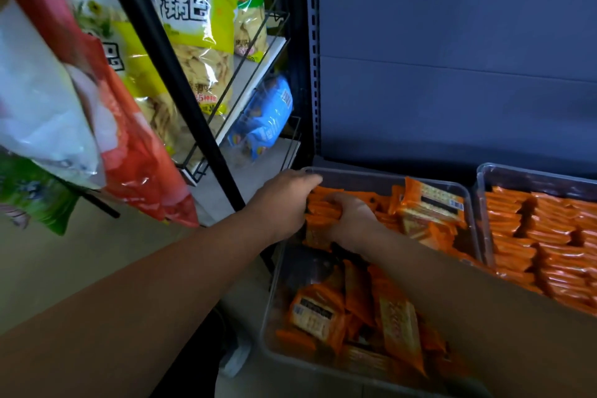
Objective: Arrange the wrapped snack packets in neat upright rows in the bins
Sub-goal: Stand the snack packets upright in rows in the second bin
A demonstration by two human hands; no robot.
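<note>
A clear plastic bin [472, 223] on the shelf holds orange wrapped snack packets. At its far left corner a row of packets [319, 213] stands on edge. My left hand [284, 203] curls over the bin's far left rim and presses against that row. My right hand [350, 220] lies on top of the same row with its fingers curled round the packets. Loose packets [387, 310] lie jumbled in the near half of the bin, and more lean at the far right [429, 203]. A second bin [484, 191] to the right is filled with tidy rows of orange packets [542, 242].
A black wire rack [226, 126] to the left carries large snack bags in yellow, green and blue. Big red and white bags [97, 107] hang close to the camera at upper left. A grey back panel [452, 58] rises behind the bins.
</note>
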